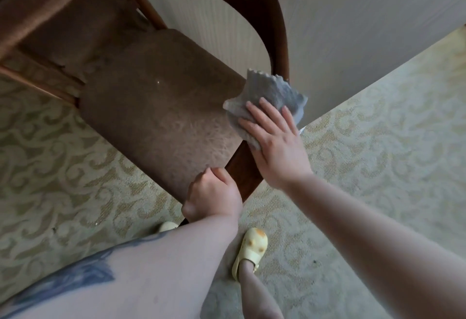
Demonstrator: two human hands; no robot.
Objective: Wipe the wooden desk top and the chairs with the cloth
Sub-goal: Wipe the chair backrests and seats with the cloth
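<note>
Yellow clog (pixel 253 248) on patterned carpet (pixel 365 142) nearest the camera; tattooed left forearm above it; left hand (pixel 213 194) curled round the near corner of the chair seat (pixel 151 107), grip clamped on its edge; right hand (pixel 273 142) further out, fingers straight and flat, pressing the grey cloth (pixel 267 94) onto the seat's right edge beside the dark wooden frame; curved chair back (pixel 272 16) beyond; pale striped wall (pixel 365 16) farthest.

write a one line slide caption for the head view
Right hand presses a grey cloth on the brown chair seat while left hand grips its edge.
</note>
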